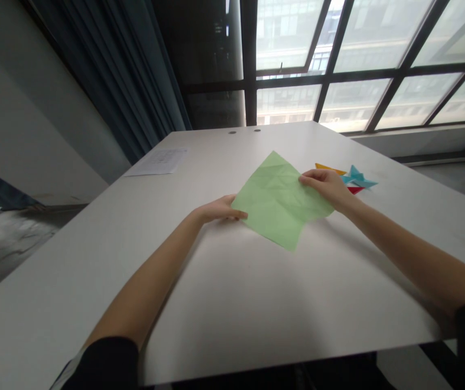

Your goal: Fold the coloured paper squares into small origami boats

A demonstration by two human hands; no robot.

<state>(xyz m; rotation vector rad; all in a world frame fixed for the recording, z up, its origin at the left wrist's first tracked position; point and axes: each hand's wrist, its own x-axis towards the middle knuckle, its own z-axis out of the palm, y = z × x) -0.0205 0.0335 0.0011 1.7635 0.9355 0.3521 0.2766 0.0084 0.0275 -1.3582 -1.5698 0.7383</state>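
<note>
A light green sheet of paper point(276, 197), marked with creases, is held slightly above the table between my two hands. My left hand point(222, 208) grips its left corner, thumb on top and the other fingers underneath. On the opposite side, my right hand point(325, 184) pinches the upper right edge. The sheet's near right part bends, and a corner points down toward me. Just beyond my right hand lie folded paper pieces: a yellow one point(329, 169), a light blue one point(358, 177) and a red one point(355, 190), partly hidden by the hand.
The white table point(216, 292) stretches away from me toward the windows. A printed sheet point(159, 161) lies at its far left edge. Two round holes sit near the far edge. A blue curtain point(122, 70) hangs at the left.
</note>
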